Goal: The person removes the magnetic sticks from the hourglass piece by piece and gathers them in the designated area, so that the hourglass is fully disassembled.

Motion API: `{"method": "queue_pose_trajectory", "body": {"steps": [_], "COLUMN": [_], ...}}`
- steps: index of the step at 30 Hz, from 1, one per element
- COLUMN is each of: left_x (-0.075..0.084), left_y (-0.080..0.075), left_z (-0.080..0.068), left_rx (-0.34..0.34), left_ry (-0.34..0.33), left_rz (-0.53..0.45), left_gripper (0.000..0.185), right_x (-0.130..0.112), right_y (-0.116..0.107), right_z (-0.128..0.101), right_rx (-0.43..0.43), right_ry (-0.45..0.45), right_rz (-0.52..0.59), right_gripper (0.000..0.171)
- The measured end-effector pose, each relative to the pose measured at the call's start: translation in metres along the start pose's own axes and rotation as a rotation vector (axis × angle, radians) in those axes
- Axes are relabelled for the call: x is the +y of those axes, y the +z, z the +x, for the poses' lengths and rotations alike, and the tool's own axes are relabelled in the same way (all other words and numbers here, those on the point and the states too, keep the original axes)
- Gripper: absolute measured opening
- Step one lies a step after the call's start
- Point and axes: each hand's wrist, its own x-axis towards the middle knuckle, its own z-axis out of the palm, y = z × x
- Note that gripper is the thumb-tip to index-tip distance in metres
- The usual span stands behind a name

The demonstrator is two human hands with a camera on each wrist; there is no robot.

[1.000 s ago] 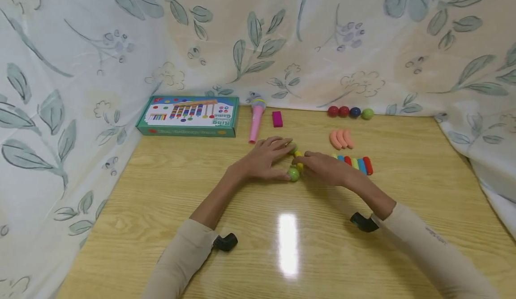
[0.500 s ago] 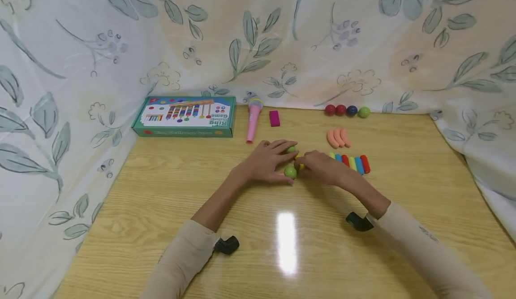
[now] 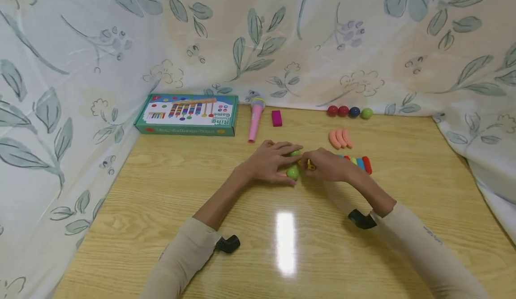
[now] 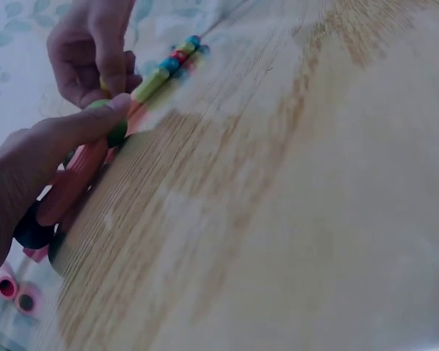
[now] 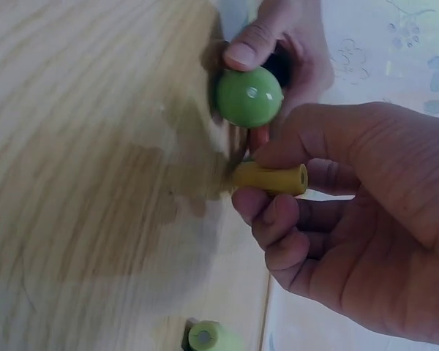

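On the wooden table (image 3: 282,245) my left hand (image 3: 284,164) holds a green ball (image 3: 293,172) between thumb and fingers. The right wrist view shows the thumb lying on top of that green ball (image 5: 249,97), which has a small hole. Just to its right my right hand (image 3: 318,164) pinches a short yellow tube (image 5: 271,178), hollow end showing, close beside the ball. A second green piece (image 3: 295,153) peeks out under my left fingers. In the left wrist view the right hand (image 4: 95,51) sits at the near end of a row of coloured tubes (image 4: 164,69).
A row of coloured tubes (image 3: 360,163) lies right of my right hand, with salmon tubes (image 3: 341,138) and several balls (image 3: 349,111) behind. A game box (image 3: 187,115), pink toy microphone (image 3: 255,119) and magenta block (image 3: 276,118) stand at the back. Leaf-print cloth (image 3: 80,88) walls the table.
My right hand has closed its fingers on the yellow tube and lifted it beside the green ball. The left hand has stayed on the ball.
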Motion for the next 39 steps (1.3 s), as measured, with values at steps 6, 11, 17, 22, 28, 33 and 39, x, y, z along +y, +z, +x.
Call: {"method": "queue_pose_trajectory", "body": {"steps": [6, 11, 17, 22, 28, 33, 39], "left_x": [0.000, 0.001, 0.000, -0.003, -0.002, -0.002, -0.002], "left_y": [-0.002, -0.003, -0.001, 0.001, 0.000, 0.000, 0.000], "left_z": [-0.001, -0.002, -0.002, -0.002, -0.002, -0.003, -0.003], "left_rx": [-0.018, -0.039, -0.041, -0.037, -0.033, -0.024, -0.009], "left_ry": [-0.018, -0.026, -0.028, -0.023, -0.022, -0.016, -0.019], "left_rz": [-0.002, -0.020, -0.018, -0.001, -0.010, -0.032, -0.024], "left_gripper": [0.089, 0.090, 0.094, 0.094, 0.095, 0.092, 0.091], "right_x": [0.003, 0.012, 0.038, 0.072, 0.119, 0.133, 0.131], "right_y": [-0.004, -0.018, -0.053, -0.069, -0.058, -0.047, -0.050], "right_z": [-0.005, -0.019, -0.043, -0.056, -0.059, -0.058, -0.052], "right_rx": [-0.045, 0.040, 0.213, 0.373, 0.481, 0.398, 0.305], "right_ry": [-0.020, 0.043, 0.169, 0.360, 0.521, 0.569, 0.584], "right_rz": [0.060, 0.134, 0.116, 0.094, 0.103, 0.106, 0.096], "right_gripper": [0.009, 0.013, 0.024, 0.032, 0.037, 0.037, 0.042]}}
